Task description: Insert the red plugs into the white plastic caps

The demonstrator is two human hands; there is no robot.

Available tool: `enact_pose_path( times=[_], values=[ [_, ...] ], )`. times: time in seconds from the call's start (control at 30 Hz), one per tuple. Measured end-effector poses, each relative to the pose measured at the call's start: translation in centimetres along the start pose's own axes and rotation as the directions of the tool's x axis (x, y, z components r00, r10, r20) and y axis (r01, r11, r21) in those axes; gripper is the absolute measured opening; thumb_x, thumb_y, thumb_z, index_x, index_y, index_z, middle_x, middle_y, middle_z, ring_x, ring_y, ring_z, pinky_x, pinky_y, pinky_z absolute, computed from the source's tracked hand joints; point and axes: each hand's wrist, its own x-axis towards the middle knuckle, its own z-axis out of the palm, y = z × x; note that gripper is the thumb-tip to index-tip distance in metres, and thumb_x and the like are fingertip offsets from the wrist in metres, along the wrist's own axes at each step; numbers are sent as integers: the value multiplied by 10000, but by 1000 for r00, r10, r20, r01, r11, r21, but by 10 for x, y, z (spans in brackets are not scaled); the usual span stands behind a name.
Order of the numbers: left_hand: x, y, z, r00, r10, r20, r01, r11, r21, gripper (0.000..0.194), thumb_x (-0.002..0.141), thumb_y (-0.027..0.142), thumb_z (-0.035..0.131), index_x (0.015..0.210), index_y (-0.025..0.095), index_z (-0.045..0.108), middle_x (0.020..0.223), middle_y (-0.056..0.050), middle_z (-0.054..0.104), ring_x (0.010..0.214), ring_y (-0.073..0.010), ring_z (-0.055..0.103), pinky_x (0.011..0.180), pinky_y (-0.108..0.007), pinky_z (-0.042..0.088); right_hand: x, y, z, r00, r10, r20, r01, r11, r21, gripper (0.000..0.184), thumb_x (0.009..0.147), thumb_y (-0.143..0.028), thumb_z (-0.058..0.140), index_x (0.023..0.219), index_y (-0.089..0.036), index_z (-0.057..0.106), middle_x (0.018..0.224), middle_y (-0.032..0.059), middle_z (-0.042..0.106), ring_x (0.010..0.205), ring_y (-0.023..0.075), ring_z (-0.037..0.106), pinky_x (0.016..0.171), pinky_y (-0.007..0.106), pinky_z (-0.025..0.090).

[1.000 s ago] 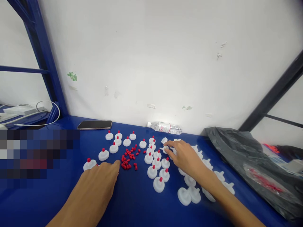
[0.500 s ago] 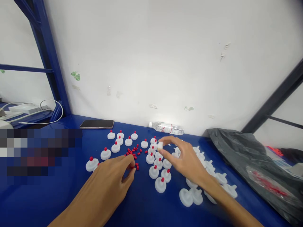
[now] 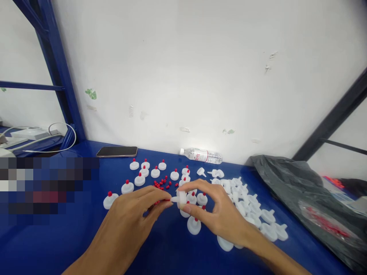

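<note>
My right hand (image 3: 222, 212) pinches a white round lid with a narrow spout (image 3: 182, 198) by its disc, the spout pointing left. At that spout's tip, the thumb and forefinger of my left hand (image 3: 133, 214) are closed on a small red cap (image 3: 168, 199), mostly hidden by the fingers. Loose red caps (image 3: 162, 182) lie in a pile just beyond my left hand. Around both hands stand several white lids with red tips, one (image 3: 194, 225) in front of my right fingers. Uncapped white lids (image 3: 237, 191) are heaped behind and right of my right hand.
A phone (image 3: 117, 151) and a clear plastic bottle (image 3: 202, 156) lie along the wall at the back of the blue table (image 3: 172, 252). On the right, a dark grey plastic bag (image 3: 283, 183) carries a clear packet of red pieces (image 3: 327, 221). Cables (image 3: 43, 151) are at far left.
My left hand has come up from the red pile to the spout's tip, pinching a red cap. My right hand has brought the white lid left and nearer, so the two hands meet.
</note>
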Motion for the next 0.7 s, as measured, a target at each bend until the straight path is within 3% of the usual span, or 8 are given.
enact_pose_path(
  times=[0.1,0.2,0.27,0.33,0.43,0.5,0.57,0.7],
  values=[
    [2,12,-7,994,-87,69,96,985,-143,229,901,374,582,857,272,782,761,31,750,567,-108,625,543,-196,467,1,-1,-1,1000,13,20,-15,997,81,260,900,-400,712,1159,-394,692,1172,-54,719,1115,180,645,999,343,467],
    [3,21,-13,967,-228,110,249,934,-254,222,871,421,627,874,263,783,648,27,702,559,-121,612,525,-201,456,1,0,-4,998,19,60,-35,960,277,266,910,-389,702,1173,-349,694,1189,-15,710,1112,184,652,952,317,512],
    [3,22,-13,946,-296,133,324,884,-336,299,829,466,692,1043,266,752,656,33,687,568,-124,610,523,-204,461,0,0,-5,996,11,93,-47,918,393,268,915,-383,692,1175,-316,696,1169,12,712,1069,187,670,865,293,549],
    [3,19,-12,923,-330,197,383,818,-429,527,798,509,731,1268,286,643,815,13,721,651,-138,642,528,-206,478,-1,0,-5,993,0,122,-55,892,449,272,930,-382,670,1190,-304,690,1157,27,715,1015,184,684,769,271,565],
    [5,13,-9,871,-263,416,474,674,-567,665,799,533,722,1385,267,554,1096,-71,719,887,-208,682,549,-224,512,-1,0,-2,994,-41,103,-4,915,404,275,928,-392,672,1194,-328,698,1147,24,719,1002,187,674,765,292,561],
    [8,13,-9,831,-159,533,513,590,-623,616,789,525,725,1312,213,632,1075,-94,724,953,-234,666,611,-249,535,-1,0,1,993,-93,67,66,943,325,270,887,-393,726,1153,-350,725,1114,9,733,1033,200,653,868,349,539],
    [9,16,-8,826,-119,552,517,549,-656,537,759,502,752,1184,176,719,940,-75,732,881,-210,647,644,-252,529,-1,0,4,989,-142,39,128,959,253,272,852,-357,772,1121,-367,739,1095,-11,750,1055,205,637,956,389,493],
    [9,23,-5,840,-176,513,519,539,-664,451,760,473,753,1083,159,768,817,-56,730,755,-164,603,555,-206,481,-1,-3,7,976,-217,24,211,965,153,315,860,-249,770,1145,-373,719,1127,-48,758,1076,180,636,982,366,451]
  ],
)
